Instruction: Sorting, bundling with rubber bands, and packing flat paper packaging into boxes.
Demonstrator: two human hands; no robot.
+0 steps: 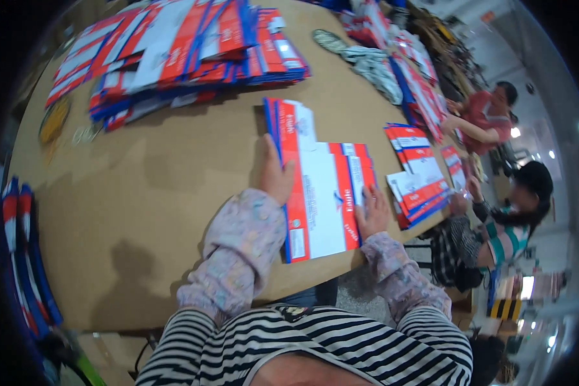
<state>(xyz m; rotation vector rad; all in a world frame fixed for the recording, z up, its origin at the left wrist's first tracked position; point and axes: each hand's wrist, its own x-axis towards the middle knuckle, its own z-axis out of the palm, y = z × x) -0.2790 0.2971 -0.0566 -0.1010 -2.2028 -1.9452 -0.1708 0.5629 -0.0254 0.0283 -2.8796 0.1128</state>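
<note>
Two bare hands, set at opposite sides of one batch of flat cartons (325,199), red, white and blue, lying near the front edge of the table.

Left hand (277,175): closed about the left margin of the batch, thumb toward the printed face.
Right hand (374,215): at the right margin, fingers extended and slightly parted, touching the cartons; whether it also pinches the edge cannot be told from this angle.
Batch: several layers, unevenly stepped along the upper end, between the two hands.
Sleeves: one pair of pastel patterned oversleeves (246,235), over a black-and-white striped top (251,350).

Table (180,212): broad, brown, curved by the lens.
Second batch (421,170): same colours, to the right of the hands, well apart from the first.
Large pile (193,48): many like cartons, overlapping, at the far left of the tabletop.
Beside that pile: one yellow tangle (55,120) and one small pale coil (85,134).
Far side: one crumpled pale cloth (376,69), next to a greenish oval item (329,41); further cartons (413,80) just right of the cloth.
Left rim of the view: upright bundles (27,257), blue, red and white.
Right side: two co-workers, one in a pink-red top (479,119), one in a striped top (505,241), both at the table's edge.
</note>
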